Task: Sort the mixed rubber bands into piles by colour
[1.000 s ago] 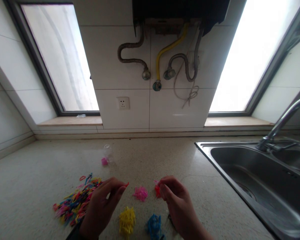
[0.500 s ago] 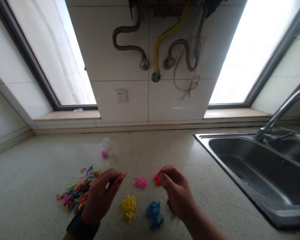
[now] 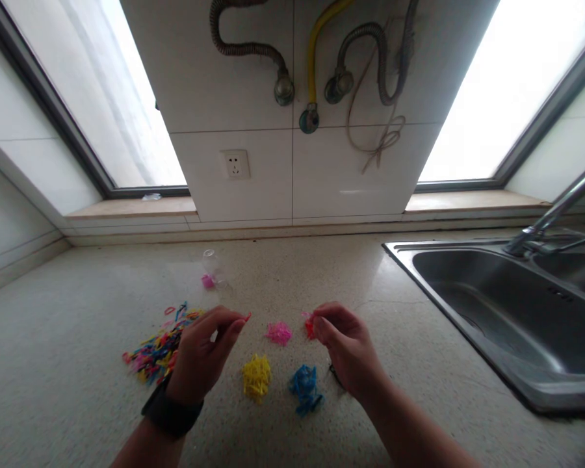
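Note:
My left hand (image 3: 209,351), with a black band on its wrist, pinches a small red rubber band (image 3: 247,318) between thumb and fingertips. Behind that hand lies a mixed heap of coloured rubber bands (image 3: 151,354), partly hidden by it. My right hand (image 3: 346,344) is closed in a pinch over a small red pile (image 3: 310,329); a bit of pink shows at its fingertips, too small to name. Between the hands sits a pink pile (image 3: 279,333). Nearer me are a yellow pile (image 3: 257,378) and a blue pile (image 3: 305,389). Something black (image 3: 335,374) is partly covered by my right hand.
A clear plastic container (image 3: 212,263) with a pink piece (image 3: 207,281) beside it is farther back on the speckled counter (image 3: 292,273). A steel sink (image 3: 492,312) with a tap (image 3: 550,214) is set in at the right. Hoses and a socket (image 3: 235,164) are on the tiled wall.
The view has tipped down slightly, so the counter and piles appear higher. Both hands keep nearly the same pose over the counter, the left still pinching the red rubber band.

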{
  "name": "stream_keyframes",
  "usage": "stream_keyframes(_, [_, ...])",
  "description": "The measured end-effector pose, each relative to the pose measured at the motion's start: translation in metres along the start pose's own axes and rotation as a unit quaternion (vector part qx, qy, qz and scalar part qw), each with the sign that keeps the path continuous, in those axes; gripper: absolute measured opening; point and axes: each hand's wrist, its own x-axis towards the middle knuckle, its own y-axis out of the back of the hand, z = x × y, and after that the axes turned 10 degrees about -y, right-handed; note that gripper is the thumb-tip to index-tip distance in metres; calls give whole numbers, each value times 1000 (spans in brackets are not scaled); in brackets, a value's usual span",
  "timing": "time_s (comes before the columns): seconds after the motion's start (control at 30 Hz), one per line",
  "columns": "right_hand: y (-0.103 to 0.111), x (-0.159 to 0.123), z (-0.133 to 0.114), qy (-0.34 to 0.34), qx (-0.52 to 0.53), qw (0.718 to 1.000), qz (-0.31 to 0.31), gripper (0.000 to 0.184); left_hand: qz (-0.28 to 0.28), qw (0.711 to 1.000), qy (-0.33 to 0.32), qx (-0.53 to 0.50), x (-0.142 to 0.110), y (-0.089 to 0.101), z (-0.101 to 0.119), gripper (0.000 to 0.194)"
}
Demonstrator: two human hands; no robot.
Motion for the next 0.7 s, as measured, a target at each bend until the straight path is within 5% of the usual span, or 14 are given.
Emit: stream_keyframes(0.7, [-4,0,2,-9,-26,1000,-11,20,-19,1000,8,5,0,0,-2,24])
